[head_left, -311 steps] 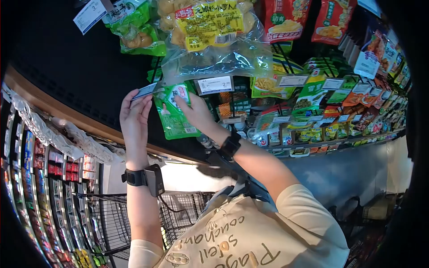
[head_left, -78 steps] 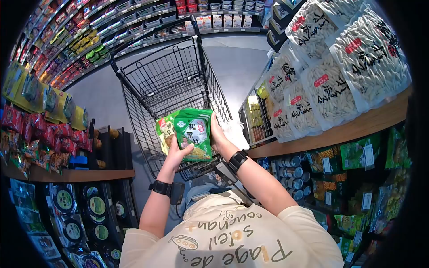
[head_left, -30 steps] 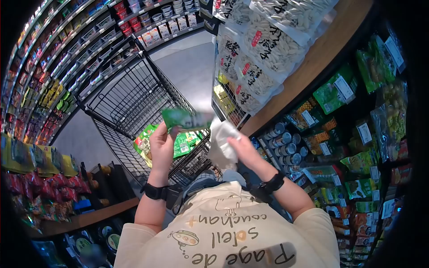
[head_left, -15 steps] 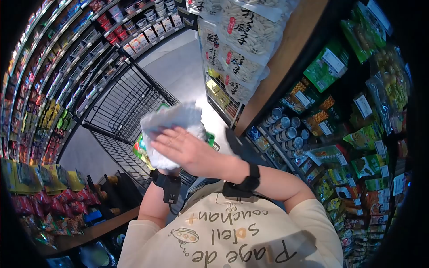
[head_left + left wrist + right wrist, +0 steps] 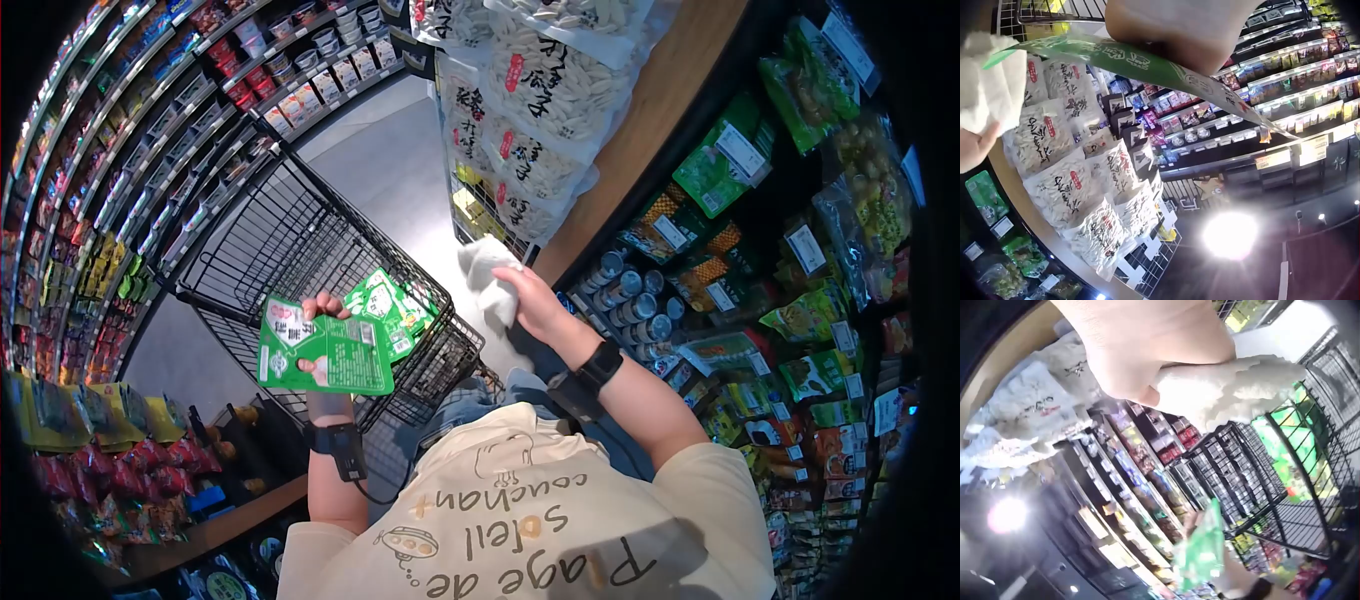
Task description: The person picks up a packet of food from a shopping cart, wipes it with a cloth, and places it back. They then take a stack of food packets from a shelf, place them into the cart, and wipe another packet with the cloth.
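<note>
Two green packets (image 5: 385,308) already lie in the cart (image 5: 300,240). One more packet (image 5: 325,355) is above the cart's near edge, pinched in the left hand (image 5: 318,310). Her right hand (image 5: 535,300) has its fingers closed around a white cloth (image 5: 487,275), beside the cart.

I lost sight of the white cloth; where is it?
In the head view the right hand grips the white cloth, right of the shopping cart.

A supermarket aisle. Packaged snacks fill the shelves (image 5: 120,170) with price tags. A wire shopping cart (image 5: 290,240) stands between them
</note>
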### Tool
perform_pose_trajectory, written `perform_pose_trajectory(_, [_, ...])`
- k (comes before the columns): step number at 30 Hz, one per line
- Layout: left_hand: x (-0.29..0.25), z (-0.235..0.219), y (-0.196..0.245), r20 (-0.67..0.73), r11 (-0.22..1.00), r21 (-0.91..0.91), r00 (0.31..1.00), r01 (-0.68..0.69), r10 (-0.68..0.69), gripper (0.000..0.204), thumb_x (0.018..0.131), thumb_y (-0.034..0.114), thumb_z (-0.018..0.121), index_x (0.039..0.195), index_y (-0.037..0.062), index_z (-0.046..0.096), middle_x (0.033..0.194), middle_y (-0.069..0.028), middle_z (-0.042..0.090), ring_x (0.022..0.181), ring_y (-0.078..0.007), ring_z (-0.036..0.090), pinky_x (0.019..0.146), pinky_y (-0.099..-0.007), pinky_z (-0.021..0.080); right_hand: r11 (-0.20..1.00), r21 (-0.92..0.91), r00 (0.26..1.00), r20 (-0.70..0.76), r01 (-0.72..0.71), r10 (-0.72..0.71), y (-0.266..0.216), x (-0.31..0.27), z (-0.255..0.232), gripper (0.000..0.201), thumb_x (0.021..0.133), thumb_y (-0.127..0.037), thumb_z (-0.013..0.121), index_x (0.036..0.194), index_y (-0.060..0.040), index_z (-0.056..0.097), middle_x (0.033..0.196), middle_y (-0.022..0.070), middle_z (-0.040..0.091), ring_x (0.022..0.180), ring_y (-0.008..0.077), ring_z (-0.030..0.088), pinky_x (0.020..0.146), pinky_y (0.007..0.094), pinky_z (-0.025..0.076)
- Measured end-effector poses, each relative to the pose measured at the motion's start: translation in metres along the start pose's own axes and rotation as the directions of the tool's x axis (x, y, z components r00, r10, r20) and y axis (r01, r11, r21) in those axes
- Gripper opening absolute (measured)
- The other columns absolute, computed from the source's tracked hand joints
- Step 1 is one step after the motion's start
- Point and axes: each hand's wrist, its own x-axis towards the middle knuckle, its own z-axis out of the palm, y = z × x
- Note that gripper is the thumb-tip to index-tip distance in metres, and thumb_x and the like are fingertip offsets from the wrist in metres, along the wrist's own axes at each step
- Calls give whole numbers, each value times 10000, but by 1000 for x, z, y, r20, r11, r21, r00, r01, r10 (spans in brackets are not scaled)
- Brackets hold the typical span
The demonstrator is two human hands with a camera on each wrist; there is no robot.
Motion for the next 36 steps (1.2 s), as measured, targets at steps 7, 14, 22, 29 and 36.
perform_pose_trajectory(7, [-19,21,-12,-108,985,114,988,127,-115,718,406,378,862,901,143,399,973,10,393,946,-123,418,898,-273,351,-226,-777,783,616,587,-84,37,35,29,599,617,-133,571,1206,-174,471,1390,152,200,1288,326,183,968,565,204])
perform_pose_trajectory(14, [-8,63,-25,-169,971,145,972,191,-166,660,455,291,845,906,128,391,967,-7,397,912,-117,407,855,-255,340,-142,-782,795,599,607,97,62,48,11,579,634,-163,573,1199,-123,453,1358,118,284,1264,318,237,959,582,217])
perform_pose_trajectory(22, [48,106,-116,-197,728,636,966,256,-168,72,758,56,392,690,61,417,667,-4,382,623,-91,358,570,-218,294,861,-224,815,494,457,-304,-45,-50,-10,681,833,-502,441,1283,-10,305,1239,115,411,1150,201,414,942,327,346])
perform_pose_trajectory(29, [84,194,-241,-24,529,817,930,229,-366,113,752,-22,348,743,35,446,688,-12,446,607,-83,443,539,-243,378,526,-812,800,-131,252,-586,-109,-136,-76,488,801,-359,594,1128,-14,482,977,171,578,869,285,583,731,335,461])
perform_pose_trajectory(36, [138,266,-323,205,807,525,880,272,-429,338,769,-82,404,1072,64,368,1096,-131,458,1052,-196,449,890,-284,362,579,-725,514,-358,372,-779,-161,-138,-167,266,861,-216,519,951,30,563,779,154,618,688,194,594,629,305,448])
